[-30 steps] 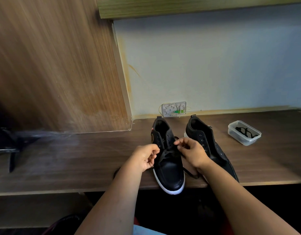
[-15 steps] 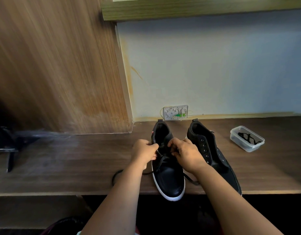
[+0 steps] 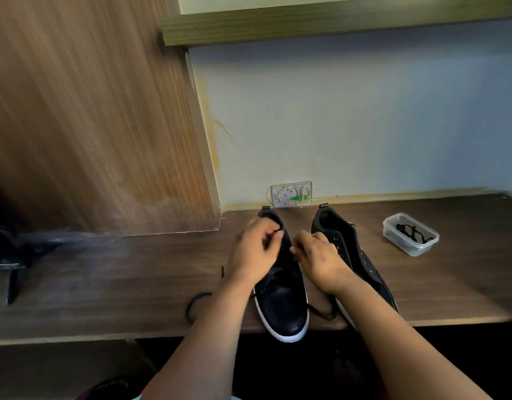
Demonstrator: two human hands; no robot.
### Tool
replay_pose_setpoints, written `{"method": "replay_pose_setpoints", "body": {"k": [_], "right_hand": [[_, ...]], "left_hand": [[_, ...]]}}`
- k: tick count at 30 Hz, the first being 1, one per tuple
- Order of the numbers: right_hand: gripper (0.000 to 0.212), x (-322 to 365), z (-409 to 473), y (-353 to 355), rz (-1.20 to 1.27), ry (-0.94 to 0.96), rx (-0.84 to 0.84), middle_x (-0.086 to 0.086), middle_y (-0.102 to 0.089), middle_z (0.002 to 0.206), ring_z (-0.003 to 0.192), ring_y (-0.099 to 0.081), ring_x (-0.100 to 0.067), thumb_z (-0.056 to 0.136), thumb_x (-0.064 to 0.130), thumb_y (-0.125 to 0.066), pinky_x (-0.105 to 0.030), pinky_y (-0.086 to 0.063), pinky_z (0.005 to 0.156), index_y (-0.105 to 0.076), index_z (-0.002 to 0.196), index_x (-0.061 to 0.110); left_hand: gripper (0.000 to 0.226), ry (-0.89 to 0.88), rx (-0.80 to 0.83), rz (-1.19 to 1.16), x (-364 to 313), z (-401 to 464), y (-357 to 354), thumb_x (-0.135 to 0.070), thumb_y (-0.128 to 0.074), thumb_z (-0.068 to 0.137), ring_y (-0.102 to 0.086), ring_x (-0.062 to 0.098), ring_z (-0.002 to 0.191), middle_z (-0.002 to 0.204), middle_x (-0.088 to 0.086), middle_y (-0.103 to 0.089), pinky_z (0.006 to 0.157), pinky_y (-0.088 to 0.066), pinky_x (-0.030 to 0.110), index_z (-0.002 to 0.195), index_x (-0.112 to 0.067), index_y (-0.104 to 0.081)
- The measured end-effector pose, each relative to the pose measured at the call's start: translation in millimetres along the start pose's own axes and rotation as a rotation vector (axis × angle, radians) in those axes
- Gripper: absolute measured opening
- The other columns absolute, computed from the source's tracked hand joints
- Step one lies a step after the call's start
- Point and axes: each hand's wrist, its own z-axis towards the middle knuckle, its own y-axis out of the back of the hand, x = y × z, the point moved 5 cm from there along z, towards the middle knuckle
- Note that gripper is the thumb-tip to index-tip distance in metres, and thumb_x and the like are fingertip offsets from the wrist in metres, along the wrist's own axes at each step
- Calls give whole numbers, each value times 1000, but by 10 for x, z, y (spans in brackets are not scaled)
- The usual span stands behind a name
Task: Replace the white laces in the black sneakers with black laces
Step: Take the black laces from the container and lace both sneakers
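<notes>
Now both hands at left sneaker (image 3: 280,301), left hand (image 3: 256,249), right hand (image 3: 318,256) pinching black lace (image 3: 321,311).

Dark wooden desk (image 3: 422,287) runs along wall. Two black sneakers on it, side by side: left sneaker (image 3: 283,310) with toe past front edge, right sneaker (image 3: 350,249) beside it. Clear plastic container (image 3: 410,235) far right. Black lace (image 3: 195,304) loops left of shoes. Dark object (image 3: 9,255) far left, maybe stand.
</notes>
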Motion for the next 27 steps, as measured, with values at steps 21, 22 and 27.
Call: {"method": "replay_pose_setpoints", "body": {"k": [21,22,27], "right_hand": [[21,41,-64,329,985,-86,-26,-5,-59,77,71,-56,-7,97,-1,-47,-17,-48,69,-52,117,4],[22,12,-57,348,1003,-104,-30,-4,-57,74,68,-54,-7,98,-1,-47,-18,-47,65,-53,117,6],[20,-336,-88,456,932,-211,-46,0,-50,68,56,-41,-6,99,5,-47,-16,-36,55,-65,106,8]], "left_hand": [[43,158,360,-132,-197,22,-397,-65,-34,90,-59,9,74,70,-11,-61,77,-47,35,72,-33,-57],[38,215,322,-249,-208,23,-349,-58,-41,93,-56,10,72,69,-12,-57,74,-45,34,71,-30,-55],[31,863,-378,-1115,301,38,274,-19,-52,96,-34,10,58,57,-7,-40,64,-31,24,66,-16,-42]]}}
